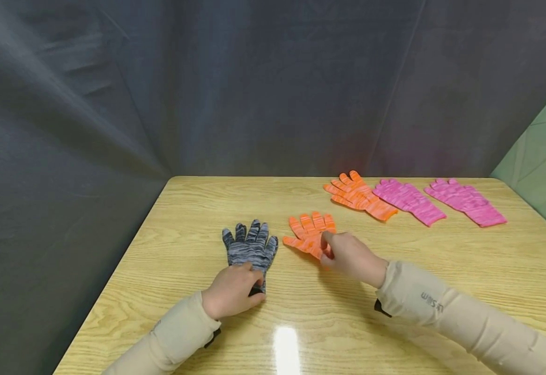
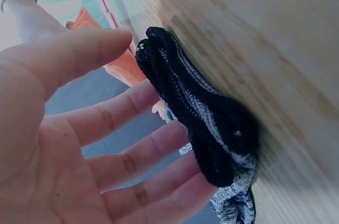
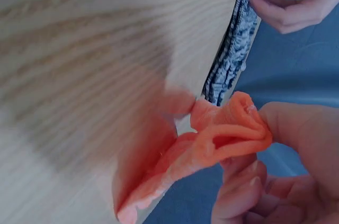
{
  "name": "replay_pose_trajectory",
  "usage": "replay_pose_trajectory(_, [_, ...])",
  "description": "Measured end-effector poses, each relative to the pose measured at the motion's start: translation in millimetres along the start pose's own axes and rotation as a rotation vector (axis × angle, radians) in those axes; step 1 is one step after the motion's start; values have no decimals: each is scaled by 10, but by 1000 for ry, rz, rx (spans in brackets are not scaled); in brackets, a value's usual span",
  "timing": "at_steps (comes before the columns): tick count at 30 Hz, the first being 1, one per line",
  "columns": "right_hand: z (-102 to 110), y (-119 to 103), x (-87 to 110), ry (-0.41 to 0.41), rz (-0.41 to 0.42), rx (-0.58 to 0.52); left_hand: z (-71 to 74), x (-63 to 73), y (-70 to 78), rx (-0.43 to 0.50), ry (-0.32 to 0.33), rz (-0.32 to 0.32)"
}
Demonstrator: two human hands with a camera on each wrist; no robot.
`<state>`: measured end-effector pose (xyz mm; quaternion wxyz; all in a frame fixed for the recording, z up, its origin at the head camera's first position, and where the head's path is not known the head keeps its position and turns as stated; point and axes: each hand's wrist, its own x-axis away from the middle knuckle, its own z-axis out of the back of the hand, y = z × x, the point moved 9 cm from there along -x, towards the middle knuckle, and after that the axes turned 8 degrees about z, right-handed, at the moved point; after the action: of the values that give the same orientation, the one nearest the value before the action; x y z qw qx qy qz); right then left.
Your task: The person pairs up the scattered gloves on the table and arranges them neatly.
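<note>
One orange knit glove [image 1: 306, 233], pinched by the right hand [image 1: 353, 260], beside a grey knit glove [image 1: 252, 252] on the table [image 1: 198, 205], head view; left wrist view, left hand [image 2: 79, 128] loosely spread at the black cuff [image 2: 212, 123]; right wrist view, orange cuff [image 3: 233, 142] raised, apparently mid-positioning, calling next for lowering

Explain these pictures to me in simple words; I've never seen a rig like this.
There is no machine here: each grip is simply a person's bare hand. The wide picture comes from a camera on the head, looking forward and down. The other two come from cameras on the left and right wrists.

On the wooden table are a grey glove, a nearer orange glove, a farther orange glove and two pink gloves.

The right grip pinches the nearer orange glove at its cuff. The left grip is at the grey glove's black cuff, thumb apart from it.
</note>
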<state>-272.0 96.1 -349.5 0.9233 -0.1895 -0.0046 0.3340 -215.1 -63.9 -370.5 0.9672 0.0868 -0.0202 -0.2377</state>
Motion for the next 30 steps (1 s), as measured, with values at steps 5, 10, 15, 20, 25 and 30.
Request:
replay_pose_trajectory(5, [-117, -4, -3, -60, -27, -36, 0, -5, -1, -5, -1, 2])
replay_pose_trajectory(10, [-229, -20, 7, -111, -55, -74, 4, -4, -1, -2, 9, 1])
replay_pose_trajectory(15, [-331, -40, 15, -144, -70, -101, 3, -3, -5, 6, 16, 0])
replay_pose_trajectory(20, [-385, -74, 5, -143, -57, -121, 3, -6, -7, 9, 19, 0])
replay_pose_trajectory(25, [-432, -84, -5, -137, -52, -129, 2, -3, -9, 6, 23, -2])
replay_pose_trajectory(30, [-455, -92, -8, -141, -59, -135, -3, 2, -18, 2, 23, -4])
